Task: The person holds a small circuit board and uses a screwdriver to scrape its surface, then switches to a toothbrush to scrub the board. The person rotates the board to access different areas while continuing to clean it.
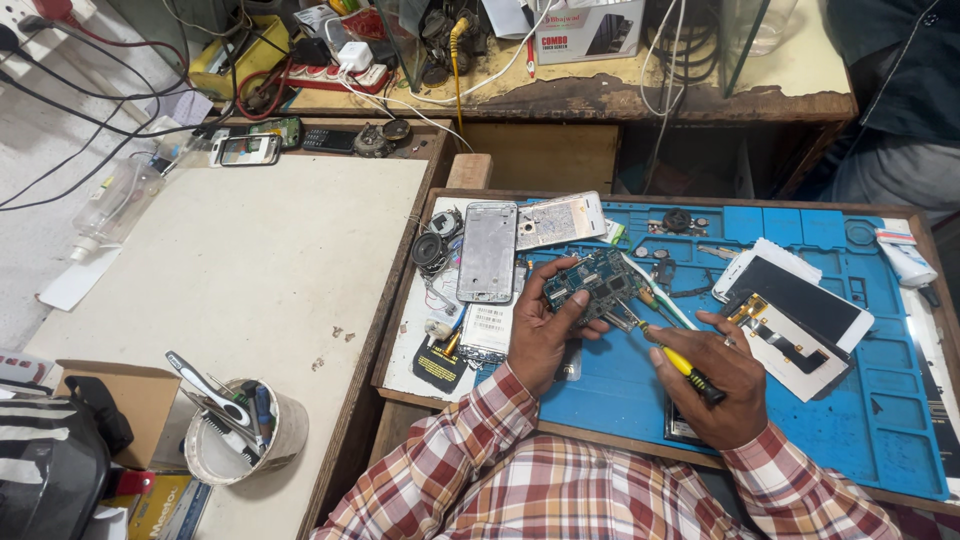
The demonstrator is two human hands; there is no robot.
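Observation:
My left hand (545, 335) grips a blue-green phone circuit board (592, 282), tilted above the blue work mat (850, 420). In my right hand (715, 385) is a yellow-and-black handled screwdriver (685, 368), its tip touching the board's lower edge. A silver phone frame (487, 251) lies just left of the board. A white phone back panel (560, 219) rests beyond it. To the right of my right hand lie a dark phone screen (805, 302) and a white panel with a flex cable (785, 350).
A small speaker (430, 250) and loose parts sit at the mat's left. On the white table stands a cup of tools (240, 430). A phone (246, 150), cables and a power strip (335, 75) crowd the back. Another person (900, 100) sits at the top right.

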